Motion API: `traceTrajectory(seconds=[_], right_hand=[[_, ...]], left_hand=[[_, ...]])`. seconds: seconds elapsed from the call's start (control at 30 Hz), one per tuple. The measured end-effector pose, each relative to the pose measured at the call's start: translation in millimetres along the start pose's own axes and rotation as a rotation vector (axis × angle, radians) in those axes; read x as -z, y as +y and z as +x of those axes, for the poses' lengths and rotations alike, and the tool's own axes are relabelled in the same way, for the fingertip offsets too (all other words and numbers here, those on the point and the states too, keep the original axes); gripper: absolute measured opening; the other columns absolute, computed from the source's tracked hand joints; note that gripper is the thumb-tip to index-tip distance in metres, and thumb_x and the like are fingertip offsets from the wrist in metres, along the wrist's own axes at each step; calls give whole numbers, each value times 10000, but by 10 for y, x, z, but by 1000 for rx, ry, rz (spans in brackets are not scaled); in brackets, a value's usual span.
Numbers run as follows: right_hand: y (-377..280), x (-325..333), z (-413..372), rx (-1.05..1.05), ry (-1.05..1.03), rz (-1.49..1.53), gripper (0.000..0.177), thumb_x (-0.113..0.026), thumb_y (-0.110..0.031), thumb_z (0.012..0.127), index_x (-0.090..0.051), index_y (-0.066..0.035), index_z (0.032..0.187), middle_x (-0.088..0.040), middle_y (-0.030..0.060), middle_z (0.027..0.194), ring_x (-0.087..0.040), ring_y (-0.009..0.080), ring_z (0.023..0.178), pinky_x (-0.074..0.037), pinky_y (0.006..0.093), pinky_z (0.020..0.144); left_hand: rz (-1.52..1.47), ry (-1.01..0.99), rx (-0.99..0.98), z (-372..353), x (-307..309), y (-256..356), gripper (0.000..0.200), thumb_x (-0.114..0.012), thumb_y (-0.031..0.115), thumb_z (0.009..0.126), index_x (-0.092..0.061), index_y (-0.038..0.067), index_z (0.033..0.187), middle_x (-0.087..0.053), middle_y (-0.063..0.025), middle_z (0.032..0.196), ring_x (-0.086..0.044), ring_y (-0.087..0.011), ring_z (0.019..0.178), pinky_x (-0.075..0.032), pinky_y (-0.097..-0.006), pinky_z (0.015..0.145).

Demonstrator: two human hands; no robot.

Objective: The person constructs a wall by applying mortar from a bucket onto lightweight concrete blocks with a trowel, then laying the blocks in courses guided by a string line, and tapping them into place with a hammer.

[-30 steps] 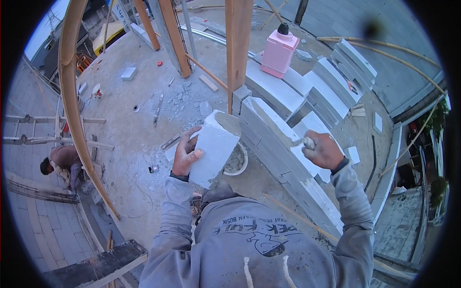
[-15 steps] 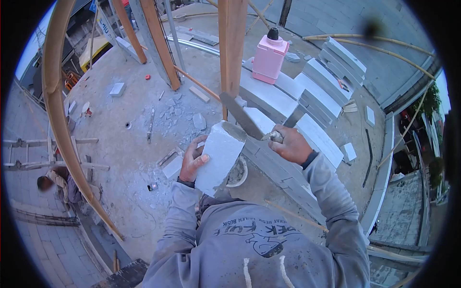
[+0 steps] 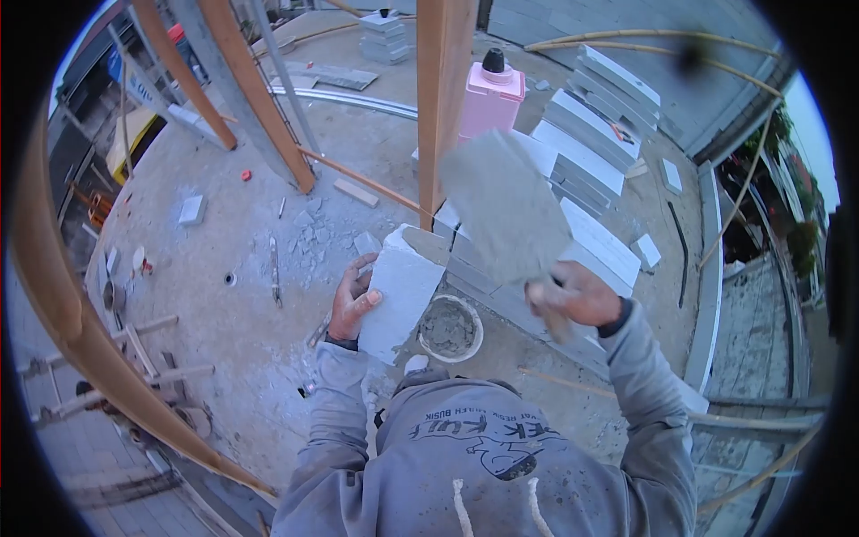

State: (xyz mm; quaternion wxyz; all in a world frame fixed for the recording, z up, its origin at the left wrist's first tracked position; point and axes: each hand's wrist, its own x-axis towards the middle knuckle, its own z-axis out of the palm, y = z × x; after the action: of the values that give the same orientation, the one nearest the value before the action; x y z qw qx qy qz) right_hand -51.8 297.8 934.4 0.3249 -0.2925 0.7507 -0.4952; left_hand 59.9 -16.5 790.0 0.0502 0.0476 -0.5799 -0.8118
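My left hand (image 3: 354, 302) is closed round the left side of a white lightweight concrete block (image 3: 398, 300), holding it tilted in front of my chest. Grey mortar (image 3: 426, 243) coats part of the block's upper end. In my right hand (image 3: 586, 295) is the handle of a trowel, its broad grey blade (image 3: 508, 210) raised to the upper left with the flat face towards me. The fingers on the handle are slightly blurred. A round bucket (image 3: 480, 340) holding wet mortar (image 3: 447, 328) stands below, between the block and my right forearm.
A low block wall (image 3: 483, 277) runs beside the bucket. Beyond it are stacked white blocks (image 3: 591, 134) and a pink jerrycan (image 3: 495, 97), partly behind the blade. A wooden post (image 3: 438, 107) rises ahead. Rubble (image 3: 309, 228) lies on the floor; a curved beam (image 3: 80, 331) crosses the left.
My right hand has moved right and down, and the trowel has swung off the block's end, turning from edge-on to flat-face view. My left hand still holds the block. More of the bucket shows.
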Motion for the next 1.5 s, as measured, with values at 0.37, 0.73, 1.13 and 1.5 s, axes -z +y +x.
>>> traceTrajectory(seconds=[0.37, 0.73, 1.13, 1.5], right_hand=[[416, -908, 542, -212, -28, 252, 155, -591, -139, 732, -551, 1, 678, -560, 68, 542, -545, 135, 443, -443, 280, 438], [888, -763, -369, -347, 83, 43, 178, -619, -160, 715, -573, 4, 764, -589, 76, 577, -574, 153, 469, -458, 292, 461], [3596, -1722, 12, -492, -506, -689, 348, -537, -333, 800, -598, -166, 1098, -614, 169, 1058, -585, 325, 996, -462, 404, 866], [3195, -2012, 64, -701, 670, -90, 489, -628, -234, 762, -507, -18, 1184, -588, 186, 1105, -546, 363, 1056, -416, 423, 923]], left_hand=[[-74, -91, -42, 372, 70, 117, 901, -679, 510, 664, -339, -40, 1290, -494, -171, 1185, -535, -242, 1050, -449, -341, 877], [-226, -192, -55, 677, 45, 103, 832, -619, 500, 747, -329, -40, 1310, -496, -159, 1206, -528, -265, 1076, -453, -377, 893], [335, 113, 166, 633, 671, -399, 729, -639, 424, 777, -381, -66, 1252, -524, -148, 1121, -540, -204, 991, -439, -300, 855], [-424, 112, 737, 507, -47, -805, 504, -488, 450, 877, -506, 70, 1208, -619, -69, 1072, -609, -218, 957, -504, -353, 810]])
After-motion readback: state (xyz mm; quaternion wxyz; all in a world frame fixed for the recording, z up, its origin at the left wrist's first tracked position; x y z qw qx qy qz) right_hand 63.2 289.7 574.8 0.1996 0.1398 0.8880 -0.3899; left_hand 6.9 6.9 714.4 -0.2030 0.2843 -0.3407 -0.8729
